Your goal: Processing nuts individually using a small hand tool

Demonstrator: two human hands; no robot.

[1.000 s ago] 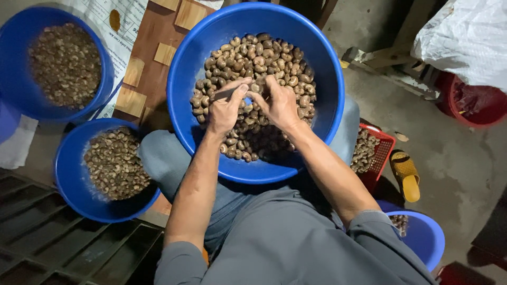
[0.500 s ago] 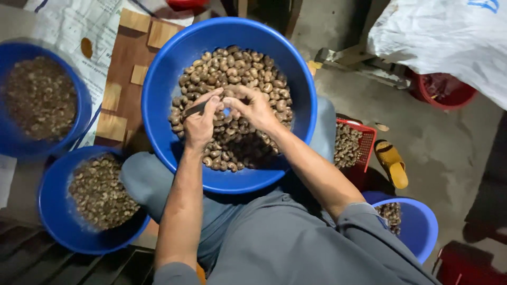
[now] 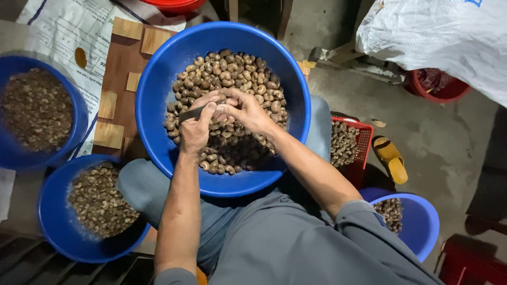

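Hands meet over centre of big blue basin point(image 3: 158, 100), heaped with brown nuts point(image 3: 237, 79). Left hand point(image 3: 196, 129) fingers closed round small dark blade point(image 3: 191, 113). Right hand point(image 3: 245, 110) fingertips pinched narrow on single nut point(image 3: 228, 107), touching left thumb. Basin rim rests on lap; two smaller blue bowls point(image 3: 53, 211) crowd left edge, red basket point(image 3: 364, 148) tight at right. Open floor right, beyond yellow sandal point(image 3: 391, 158).

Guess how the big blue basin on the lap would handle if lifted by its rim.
The big blue basin probably feels heavy: the nuts are heaped deep. Its thin plastic rim may flex. The load sits off-centre, so it could tip, and the loose nuts would likely slide.
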